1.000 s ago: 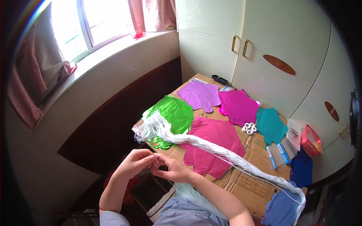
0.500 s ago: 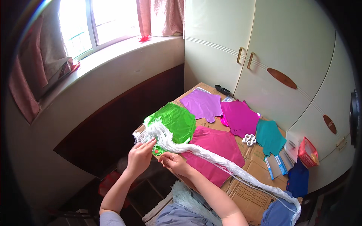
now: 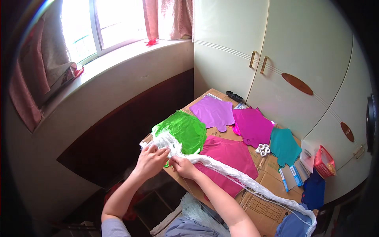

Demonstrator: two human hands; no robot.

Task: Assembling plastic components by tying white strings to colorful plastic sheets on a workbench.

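A long hank of white thread (image 3: pixel 225 166) runs across the table from its frayed left end to the near right corner. My left hand (image 3: pixel 153 160) is at the frayed end, its fingers bent and closed on white strands. Just right of it, my right hand (image 3: pixel 184 167) is closed in a pinch by the hank's lower edge. From that pinch a thin thread trails down toward my lap. Beneath the frayed end lies a shiny green sheet (image 3: pixel 183 132), and a dark pink sheet (image 3: pixel 233 160) lies partly under the hank. My fingertips are partly hidden.
Cardboard (image 3: pixel 260 201) covers the table. Purple (image 3: pixel 213 112), magenta (image 3: pixel 254 126) and teal (image 3: pixel 285 146) sheets lie at the back, near a cluster of white rings (image 3: pixel 262 149). Small blue-and-white boxes (image 3: pixel 295 175) and a red basket (image 3: pixel 324 162) stand right. Pale cabinets (image 3: pixel 300 51) rise behind.
My left hand has shifted slightly right over the frayed strands, its fingers turned toward the right hand. My right hand has moved a little right and up, against the hank.
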